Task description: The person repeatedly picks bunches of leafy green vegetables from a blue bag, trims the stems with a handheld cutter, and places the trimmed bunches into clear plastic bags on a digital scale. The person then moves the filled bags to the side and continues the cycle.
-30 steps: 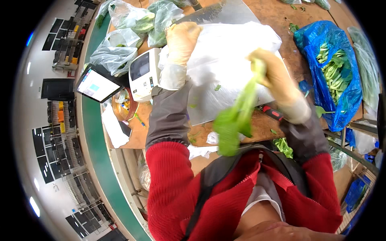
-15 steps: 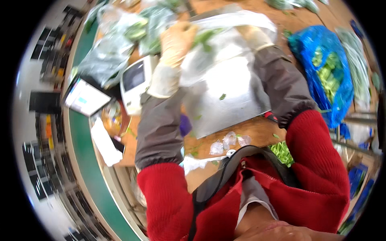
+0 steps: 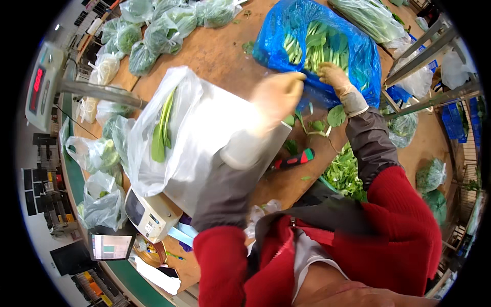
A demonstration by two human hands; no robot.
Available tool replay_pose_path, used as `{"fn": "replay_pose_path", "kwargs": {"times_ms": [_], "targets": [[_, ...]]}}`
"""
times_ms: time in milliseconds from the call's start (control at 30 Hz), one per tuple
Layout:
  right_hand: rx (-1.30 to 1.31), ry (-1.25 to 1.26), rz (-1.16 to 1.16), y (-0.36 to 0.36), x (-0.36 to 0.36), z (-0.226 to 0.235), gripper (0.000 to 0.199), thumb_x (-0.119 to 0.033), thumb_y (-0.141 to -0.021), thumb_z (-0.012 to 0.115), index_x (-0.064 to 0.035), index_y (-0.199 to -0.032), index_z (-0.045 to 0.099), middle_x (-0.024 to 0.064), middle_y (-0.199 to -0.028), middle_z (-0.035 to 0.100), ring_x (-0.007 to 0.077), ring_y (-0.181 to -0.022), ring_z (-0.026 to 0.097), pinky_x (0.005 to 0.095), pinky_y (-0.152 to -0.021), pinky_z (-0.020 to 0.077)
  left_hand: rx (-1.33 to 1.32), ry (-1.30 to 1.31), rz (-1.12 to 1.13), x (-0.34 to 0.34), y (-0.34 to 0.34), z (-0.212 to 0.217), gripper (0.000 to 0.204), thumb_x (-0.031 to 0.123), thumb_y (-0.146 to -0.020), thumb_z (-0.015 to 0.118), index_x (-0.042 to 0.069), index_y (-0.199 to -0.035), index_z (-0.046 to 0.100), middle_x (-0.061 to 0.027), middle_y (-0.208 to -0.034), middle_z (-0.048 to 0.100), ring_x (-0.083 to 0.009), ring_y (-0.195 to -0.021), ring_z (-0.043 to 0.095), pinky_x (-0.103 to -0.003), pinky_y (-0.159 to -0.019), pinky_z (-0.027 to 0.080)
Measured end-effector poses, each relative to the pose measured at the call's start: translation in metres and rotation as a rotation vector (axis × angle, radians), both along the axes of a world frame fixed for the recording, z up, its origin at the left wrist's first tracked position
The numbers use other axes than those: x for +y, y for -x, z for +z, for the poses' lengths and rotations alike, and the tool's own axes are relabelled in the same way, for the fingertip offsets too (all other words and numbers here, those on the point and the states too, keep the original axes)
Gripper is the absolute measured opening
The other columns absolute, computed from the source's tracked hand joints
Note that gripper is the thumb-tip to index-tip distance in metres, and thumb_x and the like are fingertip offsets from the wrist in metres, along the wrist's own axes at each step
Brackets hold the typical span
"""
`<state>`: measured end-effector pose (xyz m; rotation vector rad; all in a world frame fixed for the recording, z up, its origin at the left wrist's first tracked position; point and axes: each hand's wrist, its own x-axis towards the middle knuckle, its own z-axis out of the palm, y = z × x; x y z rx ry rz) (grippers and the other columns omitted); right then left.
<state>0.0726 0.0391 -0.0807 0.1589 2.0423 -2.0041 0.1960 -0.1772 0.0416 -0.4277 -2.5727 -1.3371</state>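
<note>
Both your gloved hands reach the crinkly blue plastic bag [image 3: 353, 51] of leafy green stalks on the wooden table [image 3: 220, 56]: your right hand [image 3: 335, 77] curls into its greens, your left hand [image 3: 279, 94], blurred, grip unclear, at its near edge.

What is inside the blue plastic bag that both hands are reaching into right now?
The blue bag holds a pile of leafy greens, pale stalks and dark leaves. The right hand rests on them; the left hand is at the bag's edge. Anything beneath the top layer is hidden.
</note>
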Motion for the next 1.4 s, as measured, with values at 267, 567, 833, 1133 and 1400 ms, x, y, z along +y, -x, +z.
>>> {"fn": "replay_pose_path", "kwargs": {"times_ms": [267, 567, 833, 1133, 1400], "targets": [[0.141, -0.327, 0.362, -0.008, -0.032, -0.012, 0.04, -0.022, -0.088, 0.045, -0.0013, -0.122, 0.049, 0.0184, -0.107, 0.062, 0.029, -0.095, 0.06, 0.0351, -0.088, 0.0443, -0.015, 0.976, 0.006, 0.013, 0.099, -0.076, 0.033, 0.036, -0.085, 0.053, 0.004, -0.081, 0.059, -0.015, -0.085, 0.061, -0.0305, -0.073, 0.062, -0.045, -0.068, 0.047], [0.606, -0.893, 0.268, 0.003, -0.077, 0.01, 0.02, -0.016, -0.077, 0.049, -0.0044, -0.086, 0.064, 0.0159, -0.09, 0.06, 0.0336, -0.083, 0.059, 0.043, -0.073, 0.0476, -0.38, 0.52, 0.304, -0.041, 0.175, -0.07, 0.089, 0.047, -0.082, 0.059, -0.009, -0.137, 0.018, -0.0233, -0.106, 0.061, -0.0362, -0.091, 0.062, -0.04, -0.084, 0.045], [0.453, -0.634, 0.371, -0.007, -0.095, -0.017, 0.055, -0.017, -0.08, 0.046, 0.0036, -0.13, 0.036, 0.0252, -0.109, 0.053, 0.0374, -0.103, 0.052, 0.0423, -0.091, 0.0409, -0.718, -0.758, 0.515, -0.087, 0.218, -0.092, 0.02, 0.015, -0.085, 0.054, -0.002, -0.095, 0.059, -0.0115, -0.074, 0.063, -0.0232, -0.061, 0.062, -0.035, -0.053, 0.051], [0.646, -1.056, 0.35, 0.011, -0.145, -0.037, 0.025, -0.017, -0.078, 0.05, -0.0067, -0.099, 0.058, 0.0128, -0.097, 0.054, 0.0293, -0.093, 0.054, 0.0393, -0.076, 0.0438, -0.26, 0.144, 0.911, -0.124, 0.277, -0.195, 0.031, 0.028, -0.085, 0.045, 0.006, -0.097, 0.063, -0.0215, -0.091, 0.065, -0.0361, -0.085, 0.064, -0.046, -0.076, 0.048], [-0.407, 0.273, 0.41, 0.027, -0.073, -0.059, 0.041, -0.028, -0.089, 0.052, 0.0025, -0.116, 0.052, 0.0197, -0.118, 0.055, 0.0271, -0.104, 0.057, 0.0376, -0.088, 0.0473, -0.716, 0.232, 0.197, -0.144, 0.278, -0.198, 0.047, 0.023, -0.077, 0.06, 0.001, -0.118, 0.054, -0.0221, -0.107, 0.062, -0.0307, -0.101, 0.06, -0.037, -0.089, 0.045]]}}
